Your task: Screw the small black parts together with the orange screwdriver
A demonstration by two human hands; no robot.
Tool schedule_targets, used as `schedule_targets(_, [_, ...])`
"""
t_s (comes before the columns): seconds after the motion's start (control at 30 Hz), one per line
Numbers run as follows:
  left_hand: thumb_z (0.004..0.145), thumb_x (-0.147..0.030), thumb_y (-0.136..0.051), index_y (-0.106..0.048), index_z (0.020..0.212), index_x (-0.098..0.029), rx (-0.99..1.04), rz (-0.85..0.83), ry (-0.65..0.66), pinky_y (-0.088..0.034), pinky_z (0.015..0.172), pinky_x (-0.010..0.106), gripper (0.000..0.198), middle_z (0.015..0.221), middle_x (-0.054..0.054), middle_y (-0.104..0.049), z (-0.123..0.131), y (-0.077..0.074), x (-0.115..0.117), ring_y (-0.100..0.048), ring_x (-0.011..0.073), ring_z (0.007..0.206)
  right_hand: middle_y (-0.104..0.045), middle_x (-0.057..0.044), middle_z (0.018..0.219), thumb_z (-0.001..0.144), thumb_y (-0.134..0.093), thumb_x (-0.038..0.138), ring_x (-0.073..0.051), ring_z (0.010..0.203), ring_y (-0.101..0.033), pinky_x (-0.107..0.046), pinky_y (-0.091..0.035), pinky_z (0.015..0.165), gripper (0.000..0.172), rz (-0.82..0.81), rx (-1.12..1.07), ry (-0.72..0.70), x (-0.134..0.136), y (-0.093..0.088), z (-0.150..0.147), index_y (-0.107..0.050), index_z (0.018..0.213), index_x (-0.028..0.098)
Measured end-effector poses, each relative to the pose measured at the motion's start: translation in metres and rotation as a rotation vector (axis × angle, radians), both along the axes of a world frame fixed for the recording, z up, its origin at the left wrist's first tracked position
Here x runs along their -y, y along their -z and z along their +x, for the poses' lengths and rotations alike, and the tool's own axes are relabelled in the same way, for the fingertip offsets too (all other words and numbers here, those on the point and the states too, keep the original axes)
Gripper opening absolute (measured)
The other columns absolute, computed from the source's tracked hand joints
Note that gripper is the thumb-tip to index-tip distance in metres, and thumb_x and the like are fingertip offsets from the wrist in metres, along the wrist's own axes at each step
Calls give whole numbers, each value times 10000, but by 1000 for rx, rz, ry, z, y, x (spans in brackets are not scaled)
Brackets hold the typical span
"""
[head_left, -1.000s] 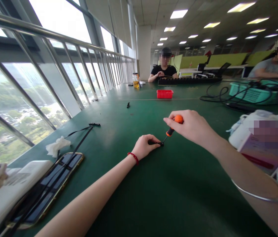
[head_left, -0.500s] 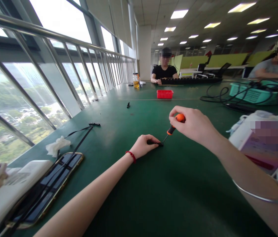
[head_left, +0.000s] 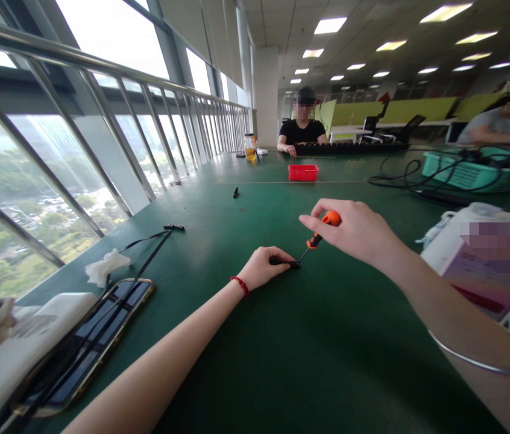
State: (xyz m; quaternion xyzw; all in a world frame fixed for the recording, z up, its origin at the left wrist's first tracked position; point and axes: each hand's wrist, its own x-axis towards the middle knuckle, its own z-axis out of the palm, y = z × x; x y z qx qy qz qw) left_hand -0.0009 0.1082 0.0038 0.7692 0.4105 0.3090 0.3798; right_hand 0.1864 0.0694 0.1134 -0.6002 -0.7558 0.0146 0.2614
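Observation:
My left hand [head_left: 267,266] pinches a small black piece [head_left: 294,264] flat against the green table; most of that piece is hidden by the fingers, and its kind cannot be told. Above and to the right, my right hand [head_left: 349,224] is closed around the rear of an orange and black screwdriver [head_left: 314,240]. The screwdriver leans, its thin metal shaft running down to the left. Its tip meets the exposed right end of the black piece.
A red tray [head_left: 303,173] stands farther back, near a small black part [head_left: 236,192]. At left lie a phone [head_left: 123,313], a strap and crumpled tissue [head_left: 107,267]. Right are a teal basket [head_left: 458,175] with cables and a white package [head_left: 472,259]. A person [head_left: 302,129] sits opposite.
My right hand's thumb and fingers have shifted on the screwdriver handle, and the handle has turned a little. The left hand and the black piece have stayed in place.

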Motion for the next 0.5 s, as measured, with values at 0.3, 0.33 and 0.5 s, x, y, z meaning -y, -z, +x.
schedule_targets(0.3, [754, -167, -616, -714, 894, -129, -19, 32, -22, -520, 831, 287, 176, 925, 68, -721, 1, 0, 2, -655, 168, 850, -605, 11, 619, 754, -513, 469, -147, 532, -511, -249, -300, 489, 243, 19, -20, -12, -1, 2, -1, -589, 788, 242])
schedule_targets(0.33, [756, -172, -615, -716, 890, -134, -23, 41, -28, -519, 831, 284, 172, 928, 65, -720, 1, 0, 2, -653, 168, 852, -607, 0, 618, 777, -480, 478, -150, 543, -518, -251, -302, 492, 273, 28, -22, -11, -1, 2, -1, -594, 735, 234])
schedule_targets(0.5, [752, -183, -623, -717, 888, -135, -49, 81, -92, -521, 822, 280, 172, 922, 66, -718, 4, 3, 3, -651, 170, 852, -602, 32, 633, 701, -570, 390, -134, 532, -504, -240, -310, 492, 188, 48, -59, -38, -2, 4, -1, -575, 829, 252])
